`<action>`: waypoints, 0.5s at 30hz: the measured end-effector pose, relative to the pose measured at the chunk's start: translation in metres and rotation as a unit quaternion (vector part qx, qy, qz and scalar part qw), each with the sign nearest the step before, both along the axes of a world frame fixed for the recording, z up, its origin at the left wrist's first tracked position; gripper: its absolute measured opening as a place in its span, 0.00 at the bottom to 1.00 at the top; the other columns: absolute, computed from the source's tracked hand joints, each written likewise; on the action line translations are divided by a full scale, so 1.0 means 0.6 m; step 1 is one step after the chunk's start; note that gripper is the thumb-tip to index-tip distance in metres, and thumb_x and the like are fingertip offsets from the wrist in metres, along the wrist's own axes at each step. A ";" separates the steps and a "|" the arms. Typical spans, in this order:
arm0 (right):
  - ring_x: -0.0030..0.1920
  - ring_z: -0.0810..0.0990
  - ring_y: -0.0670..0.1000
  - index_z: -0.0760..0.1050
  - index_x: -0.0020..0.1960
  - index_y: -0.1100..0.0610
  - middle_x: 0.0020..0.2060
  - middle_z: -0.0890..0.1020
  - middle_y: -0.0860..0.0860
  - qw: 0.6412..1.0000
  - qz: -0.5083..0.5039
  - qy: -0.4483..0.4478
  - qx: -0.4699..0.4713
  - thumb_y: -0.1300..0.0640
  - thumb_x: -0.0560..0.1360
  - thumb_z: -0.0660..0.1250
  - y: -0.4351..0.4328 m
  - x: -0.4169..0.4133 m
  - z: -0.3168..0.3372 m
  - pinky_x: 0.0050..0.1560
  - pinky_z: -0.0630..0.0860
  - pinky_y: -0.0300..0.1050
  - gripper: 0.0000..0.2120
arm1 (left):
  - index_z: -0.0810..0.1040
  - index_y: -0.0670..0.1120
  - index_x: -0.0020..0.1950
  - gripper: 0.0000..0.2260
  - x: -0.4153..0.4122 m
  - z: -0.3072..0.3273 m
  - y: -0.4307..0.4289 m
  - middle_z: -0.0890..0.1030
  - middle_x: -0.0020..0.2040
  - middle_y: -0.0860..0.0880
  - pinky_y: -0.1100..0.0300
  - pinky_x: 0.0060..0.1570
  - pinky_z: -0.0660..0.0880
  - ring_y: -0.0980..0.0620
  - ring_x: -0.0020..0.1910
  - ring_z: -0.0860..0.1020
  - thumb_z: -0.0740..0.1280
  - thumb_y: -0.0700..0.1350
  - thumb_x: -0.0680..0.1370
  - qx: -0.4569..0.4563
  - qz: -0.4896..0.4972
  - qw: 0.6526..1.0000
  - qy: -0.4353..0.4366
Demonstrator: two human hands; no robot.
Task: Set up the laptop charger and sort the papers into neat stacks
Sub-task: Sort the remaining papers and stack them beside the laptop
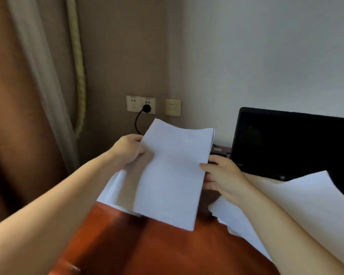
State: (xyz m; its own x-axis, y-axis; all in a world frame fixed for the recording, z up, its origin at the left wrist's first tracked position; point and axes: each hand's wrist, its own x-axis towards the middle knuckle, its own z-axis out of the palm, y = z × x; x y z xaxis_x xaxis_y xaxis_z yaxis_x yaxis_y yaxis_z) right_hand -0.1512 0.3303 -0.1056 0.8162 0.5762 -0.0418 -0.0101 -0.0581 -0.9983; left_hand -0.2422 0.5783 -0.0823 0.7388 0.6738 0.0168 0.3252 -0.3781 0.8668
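Two-handed grip on stack (pixel 171 175) | left hand (pixel 128 149) pinches left edge, right hand (pixel 224 175) right edge | long axis runs away from person | loose sheets (pixel 310 199) nearer right hand

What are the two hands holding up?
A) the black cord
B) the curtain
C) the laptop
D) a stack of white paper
D: the left hand and the right hand grip opposite side edges of a stack of white paper above the table, while the laptop stands open behind.
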 end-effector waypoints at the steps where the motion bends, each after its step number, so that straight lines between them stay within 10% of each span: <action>1: 0.45 0.87 0.57 0.77 0.63 0.59 0.47 0.87 0.55 1.000 -0.001 -0.001 -0.003 0.67 0.79 0.65 0.021 -0.004 -0.002 0.36 0.81 0.47 0.14 | 0.82 0.50 0.62 0.16 -0.008 -0.007 0.019 0.85 0.52 0.50 0.57 0.52 0.80 0.48 0.50 0.83 0.69 0.36 0.77 0.020 0.021 1.000 0.001; 5: 0.45 0.85 0.58 0.52 0.79 0.43 0.46 0.84 0.54 0.980 0.018 -0.126 -0.153 0.55 0.80 0.64 0.094 -0.013 -0.022 0.39 0.82 0.52 0.33 | 0.72 0.49 0.75 0.25 -0.027 -0.028 0.070 0.79 0.66 0.47 0.57 0.61 0.74 0.44 0.64 0.78 0.69 0.38 0.77 0.084 0.057 0.994 0.031; 7: 0.51 0.81 0.58 0.40 0.80 0.43 0.50 0.82 0.54 0.906 0.061 -0.273 -0.318 0.44 0.81 0.56 0.116 -0.016 -0.032 0.52 0.79 0.54 0.34 | 0.66 0.48 0.79 0.27 -0.027 -0.044 0.085 0.75 0.72 0.45 0.58 0.67 0.69 0.43 0.70 0.74 0.67 0.41 0.80 0.107 0.036 0.989 0.098; 15: 0.67 0.71 0.60 0.45 0.81 0.48 0.70 0.72 0.57 0.769 0.134 -0.415 -0.467 0.40 0.83 0.45 0.173 -0.043 -0.042 0.58 0.68 0.54 0.29 | 0.58 0.48 0.82 0.33 0.010 -0.094 0.121 0.66 0.79 0.46 0.54 0.75 0.63 0.43 0.77 0.66 0.60 0.61 0.81 0.124 0.014 0.963 0.241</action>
State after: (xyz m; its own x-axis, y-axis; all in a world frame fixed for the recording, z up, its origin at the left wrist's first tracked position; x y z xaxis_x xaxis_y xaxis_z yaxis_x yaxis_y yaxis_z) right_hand -0.1768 0.4341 -0.1307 0.6417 0.7639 -0.0685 0.7459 -0.6424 -0.1757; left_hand -0.2362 0.6507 -0.1387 0.6828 0.7129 -0.1599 0.6796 -0.5395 0.4971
